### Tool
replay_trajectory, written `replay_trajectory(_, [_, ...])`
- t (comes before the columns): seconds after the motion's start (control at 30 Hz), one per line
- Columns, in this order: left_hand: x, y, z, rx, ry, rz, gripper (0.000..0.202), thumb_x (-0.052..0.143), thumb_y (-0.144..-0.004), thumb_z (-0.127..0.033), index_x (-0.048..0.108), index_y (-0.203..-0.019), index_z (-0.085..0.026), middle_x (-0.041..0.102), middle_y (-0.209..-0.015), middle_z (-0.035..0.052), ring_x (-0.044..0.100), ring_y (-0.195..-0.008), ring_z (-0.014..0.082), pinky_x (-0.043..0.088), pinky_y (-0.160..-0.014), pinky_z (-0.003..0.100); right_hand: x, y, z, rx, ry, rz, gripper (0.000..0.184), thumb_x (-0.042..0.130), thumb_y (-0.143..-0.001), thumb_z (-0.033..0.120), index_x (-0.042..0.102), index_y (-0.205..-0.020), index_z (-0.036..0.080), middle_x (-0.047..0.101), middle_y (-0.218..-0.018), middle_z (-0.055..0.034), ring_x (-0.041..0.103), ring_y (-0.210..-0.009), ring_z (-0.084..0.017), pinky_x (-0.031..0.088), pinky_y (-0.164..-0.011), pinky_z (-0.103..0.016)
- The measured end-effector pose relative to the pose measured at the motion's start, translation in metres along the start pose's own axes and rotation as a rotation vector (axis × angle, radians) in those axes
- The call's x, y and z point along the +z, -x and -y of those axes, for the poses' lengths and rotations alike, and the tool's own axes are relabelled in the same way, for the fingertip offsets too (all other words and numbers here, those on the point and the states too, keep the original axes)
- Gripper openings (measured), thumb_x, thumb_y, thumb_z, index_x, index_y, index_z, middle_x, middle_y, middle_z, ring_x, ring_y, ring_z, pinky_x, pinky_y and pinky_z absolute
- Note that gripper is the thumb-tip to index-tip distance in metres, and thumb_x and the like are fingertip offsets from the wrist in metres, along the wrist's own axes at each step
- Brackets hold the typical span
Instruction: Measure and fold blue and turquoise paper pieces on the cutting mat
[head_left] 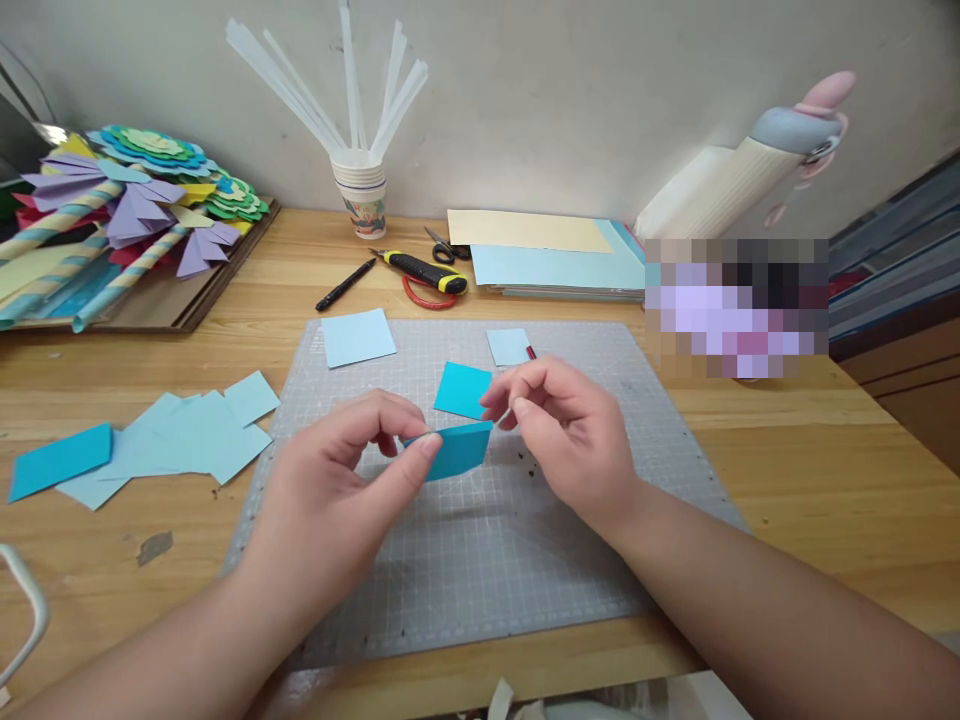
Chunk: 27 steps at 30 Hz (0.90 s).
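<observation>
A folded piece of bright blue paper [459,450] is held just above the grey cutting mat [480,560]. My left hand [341,475] pinches its left end between thumb and fingers. My right hand [570,430] pinches its right end, fingers curled. Another bright blue square [461,388] lies on the mat just behind the held piece. Two pale blue squares lie farther back on the mat, one [358,337] at the left and a smaller one [508,346] at the right.
Several pale and bright blue paper squares [161,445] lie on the wooden table at left. Paper flowers [127,210] fill a cardboard tray at back left. A paper cup of strips [361,190], a pen [345,284], a utility knife [424,270], scissors [442,250] and stacked paper sheets [547,260] stand behind the mat.
</observation>
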<state>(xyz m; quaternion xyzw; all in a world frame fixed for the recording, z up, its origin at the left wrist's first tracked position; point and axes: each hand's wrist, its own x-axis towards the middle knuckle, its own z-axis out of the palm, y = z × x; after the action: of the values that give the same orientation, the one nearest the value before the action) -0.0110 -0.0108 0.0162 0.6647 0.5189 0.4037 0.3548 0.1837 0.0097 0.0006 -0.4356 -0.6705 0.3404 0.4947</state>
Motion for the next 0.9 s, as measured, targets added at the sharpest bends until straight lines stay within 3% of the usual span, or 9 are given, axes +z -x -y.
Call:
replay_trajectory(0.07, [0.0, -0.002, 0.0, -0.095, 0.027, 0.033, 0.015, 0.062, -0.082, -0.035, 0.061, -0.074, -0.022, 0.063, -0.078, -0.0018, 0.055, -0.071, 0.0135, 0.045, -0.065, 0.027, 0.002, 0.003, 0.002, 0.046, -0.125, 0.106, 0.007, 0.048, -0.086, 0.02, 0.053, -0.082, 0.021, 0.063, -0.086, -0.0026, 0.061, -0.074, -0.014, 0.051, -0.062, -0.027])
replay_trajectory(0.2, [0.002, -0.004, -0.003, -0.162, -0.004, 0.071, 0.016, 0.059, -0.081, -0.037, 0.061, -0.075, -0.022, 0.063, -0.075, -0.0012, 0.054, -0.069, 0.0143, 0.045, -0.063, 0.028, 0.006, 0.01, 0.005, 0.068, -0.049, 0.203, 0.006, 0.052, -0.085, 0.019, 0.054, -0.079, 0.021, 0.055, -0.071, 0.0019, 0.052, -0.062, -0.011, 0.044, -0.055, -0.024])
replay_trajectory(0.37, [0.005, -0.002, -0.007, 0.021, -0.114, 0.118, 0.007, 0.056, -0.08, -0.025, 0.062, -0.079, -0.023, 0.065, -0.077, -0.0021, 0.057, -0.073, 0.0139, 0.046, -0.066, 0.026, 0.008, 0.013, 0.004, 0.009, 0.03, 0.321, 0.011, 0.053, -0.081, 0.013, 0.05, -0.073, 0.021, 0.053, -0.067, 0.0027, 0.049, -0.062, -0.011, 0.042, -0.056, -0.023])
replay_trajectory(0.5, [0.004, 0.0, -0.009, 0.068, -0.177, 0.2, 0.009, 0.052, -0.078, -0.018, 0.058, -0.072, -0.022, 0.062, -0.072, -0.0037, 0.057, -0.068, 0.0118, 0.044, -0.058, 0.022, 0.009, 0.013, 0.003, -0.053, 0.043, 0.371, 0.011, 0.051, -0.081, 0.013, 0.05, -0.073, 0.021, 0.052, -0.066, 0.0031, 0.048, -0.06, -0.01, 0.042, -0.056, -0.023])
replay_trajectory(0.67, [0.002, 0.0, -0.01, 0.071, -0.231, 0.151, 0.008, 0.052, -0.073, -0.017, 0.055, -0.068, -0.022, 0.059, -0.067, -0.0047, 0.054, -0.062, 0.0106, 0.041, -0.052, 0.021, 0.009, 0.013, 0.007, -0.094, 0.014, 0.296, 0.016, 0.048, -0.079, 0.01, 0.048, -0.067, 0.021, 0.053, -0.063, 0.0027, 0.049, -0.058, -0.01, 0.041, -0.055, -0.025])
replay_trajectory(0.9, [-0.003, -0.003, -0.004, -0.017, -0.334, -0.011, 0.006, 0.054, -0.073, -0.023, 0.056, -0.068, -0.023, 0.056, -0.066, -0.0044, 0.05, -0.061, 0.0126, 0.039, -0.053, 0.024, 0.003, 0.01, 0.003, 0.017, -0.164, 0.081, 0.016, 0.049, -0.077, 0.011, 0.049, -0.065, 0.022, 0.051, -0.063, 0.0021, 0.051, -0.061, -0.013, 0.04, -0.055, -0.028])
